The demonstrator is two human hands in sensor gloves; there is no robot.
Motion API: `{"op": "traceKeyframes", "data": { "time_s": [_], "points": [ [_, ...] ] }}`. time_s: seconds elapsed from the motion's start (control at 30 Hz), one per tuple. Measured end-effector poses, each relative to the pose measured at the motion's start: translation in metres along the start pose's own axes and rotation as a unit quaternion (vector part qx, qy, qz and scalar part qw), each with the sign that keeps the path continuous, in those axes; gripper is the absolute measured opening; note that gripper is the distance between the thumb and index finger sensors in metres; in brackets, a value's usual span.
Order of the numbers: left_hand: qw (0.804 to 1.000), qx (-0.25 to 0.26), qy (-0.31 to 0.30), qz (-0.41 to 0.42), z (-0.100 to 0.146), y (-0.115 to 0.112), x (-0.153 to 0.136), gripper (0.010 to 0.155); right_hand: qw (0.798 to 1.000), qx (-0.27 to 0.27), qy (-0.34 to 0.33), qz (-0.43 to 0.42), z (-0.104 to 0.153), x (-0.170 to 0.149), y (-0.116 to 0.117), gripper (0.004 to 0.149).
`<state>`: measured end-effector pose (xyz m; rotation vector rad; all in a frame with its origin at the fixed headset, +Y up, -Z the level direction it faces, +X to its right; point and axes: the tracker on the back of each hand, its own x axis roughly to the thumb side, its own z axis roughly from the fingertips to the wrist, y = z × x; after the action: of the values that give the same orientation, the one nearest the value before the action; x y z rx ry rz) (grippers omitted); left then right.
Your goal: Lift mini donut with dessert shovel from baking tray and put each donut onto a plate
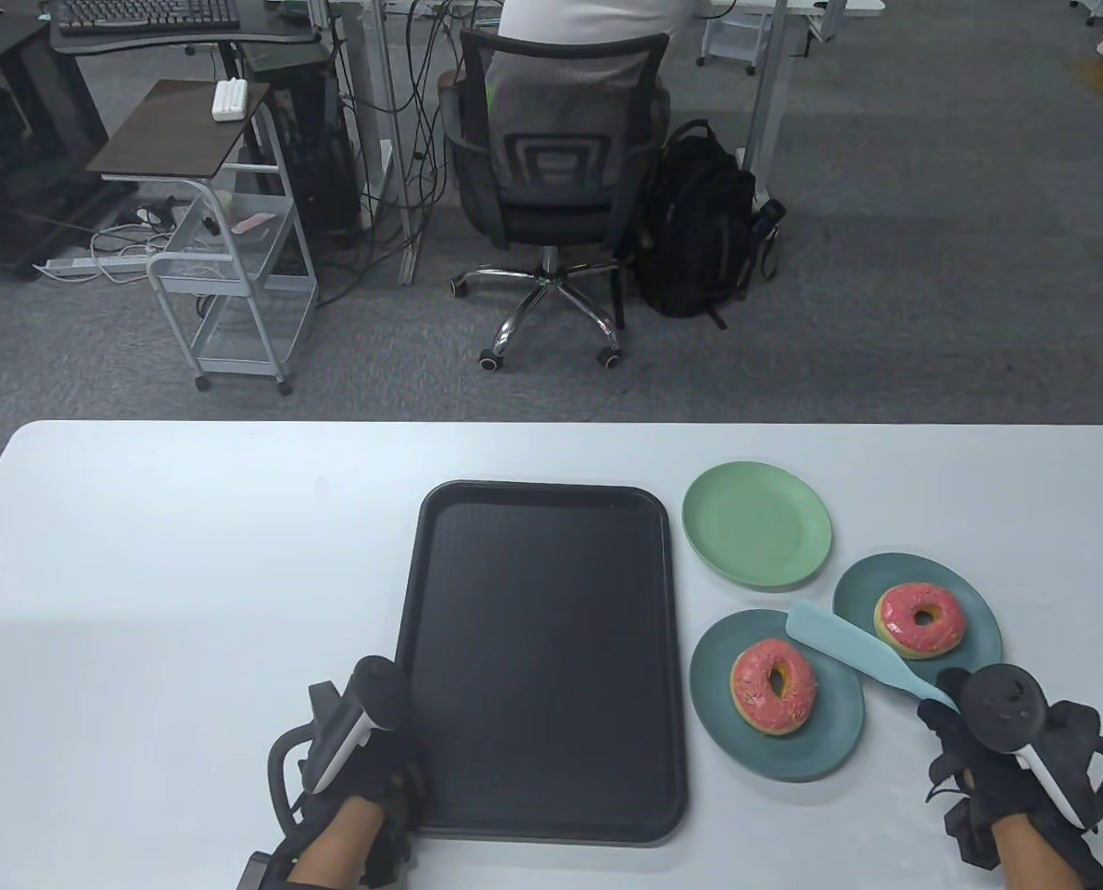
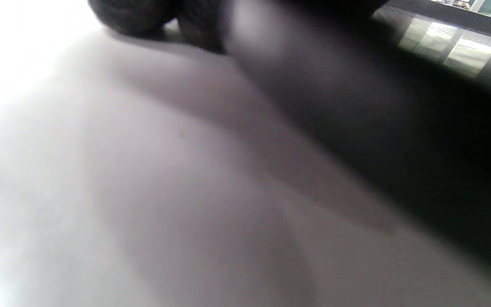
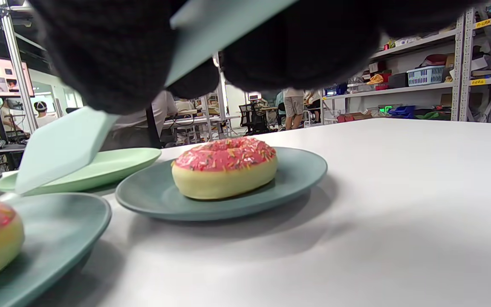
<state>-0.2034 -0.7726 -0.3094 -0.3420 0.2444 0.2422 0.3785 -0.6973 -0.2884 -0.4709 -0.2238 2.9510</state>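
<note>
pale teal silicone dessert shovel [image 1: 862, 651], gripped by the right hand [image 1: 1015, 769], slants blade-first up-left between both pink-frosted donut plates; left hand's [image 1: 366, 769] grip unclear.

- The table view looks steeply down from above the near edge of the white bench [image 1: 190, 556], facing out across it to the office floor.
- The left wrist view sits almost on the bench, blurred, beside the black tray [image 2: 399, 140].
- The right wrist view sits low near the bench surface, facing across the plates; it shares the pink donut [image 3: 225, 167] on the far teal plate [image 1: 978, 593] with the table view.
</note>
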Motion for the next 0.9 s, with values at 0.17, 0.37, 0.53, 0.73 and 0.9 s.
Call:
{"op": "traceKeyframes", "data": {
  "time_s": [0.17,0.37,0.53,0.73,0.9],
  "points": [
    [1.0,0.0,0.0,0.0,0.0,0.0,0.0,0.065,0.999,-0.014,0.002,-0.043,-0.002,0.009,-0.01,0.055],
    [1.0,0.001,0.0,-0.002,0.0,0.0,0.0,0.065,0.999,-0.03,-0.003,-0.044,-0.011,0.045,-0.024,0.056],
    [1.0,0.001,0.0,-0.001,0.0,0.0,0.0,0.065,0.998,-0.022,0.015,-0.06,-0.029,0.076,-0.027,0.056],
    [1.0,0.002,0.0,-0.002,0.0,0.0,0.0,0.065,0.995,0.032,0.063,-0.071,-0.073,0.115,-0.018,0.061],
    [1.0,0.0,0.001,0.0,0.0,0.0,0.0,0.065,0.988,0.086,0.105,-0.071,-0.108,0.142,-0.005,0.064]
  ]
}}
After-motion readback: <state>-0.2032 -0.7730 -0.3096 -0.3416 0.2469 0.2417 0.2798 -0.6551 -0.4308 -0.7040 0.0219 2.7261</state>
